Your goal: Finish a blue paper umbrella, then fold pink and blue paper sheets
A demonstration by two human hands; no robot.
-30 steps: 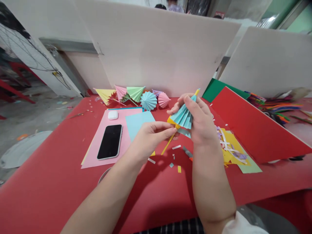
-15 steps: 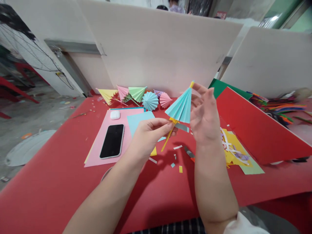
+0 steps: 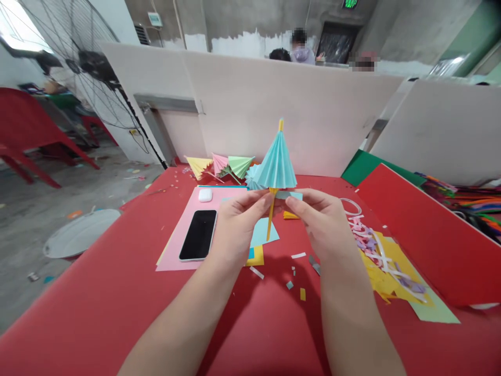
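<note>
The blue paper umbrella [image 3: 276, 164] is held nearly upright above the middle of the red table [image 3: 254, 334], its yellow stem [image 3: 270, 222] pinched just under the canopy by the left hand [image 3: 238, 222]. A pale blue strip [image 3: 290, 195] is gripped between thumb and fingers of the right hand [image 3: 324, 216]. The strip could be creased or torn if it is tugged rightward; the stem could be bent by too tight a pinch, and the pleats crushed if they are pressed by either hand. The strip's left end is hidden at the left fingertips, so whether it is joined to the stem cannot be told. A grey object [image 3: 314, 265] is partly covered by the right forearm, and the coloured bundle [image 3: 479, 203] at far right is cut off.
</note>
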